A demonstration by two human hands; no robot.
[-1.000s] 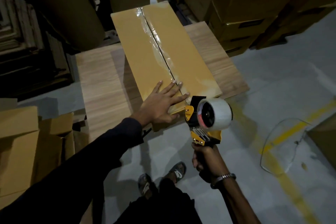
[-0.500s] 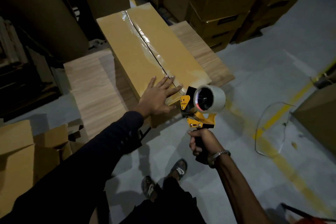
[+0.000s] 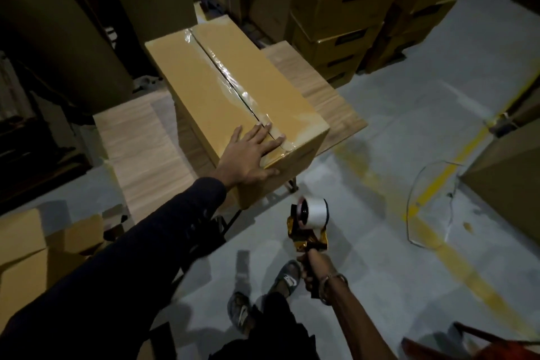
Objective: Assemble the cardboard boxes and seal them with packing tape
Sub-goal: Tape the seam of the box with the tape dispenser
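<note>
I am seeing the left hand (image 3: 249,155) lying flat with fingers spread on the near end of the cardboard box (image 3: 230,108). The right hand (image 3: 317,267) is gripping the tape gun (image 3: 309,225), held low, apart from the box. The box is sitting on a wooden table (image 3: 146,137), with clear tape (image 3: 230,79) along its seam.

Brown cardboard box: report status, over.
Left hand flat on brown cardboard box, seam taped. Right hand grips yellow tape dispenser, clear of box. Nothing obstructing.
</note>
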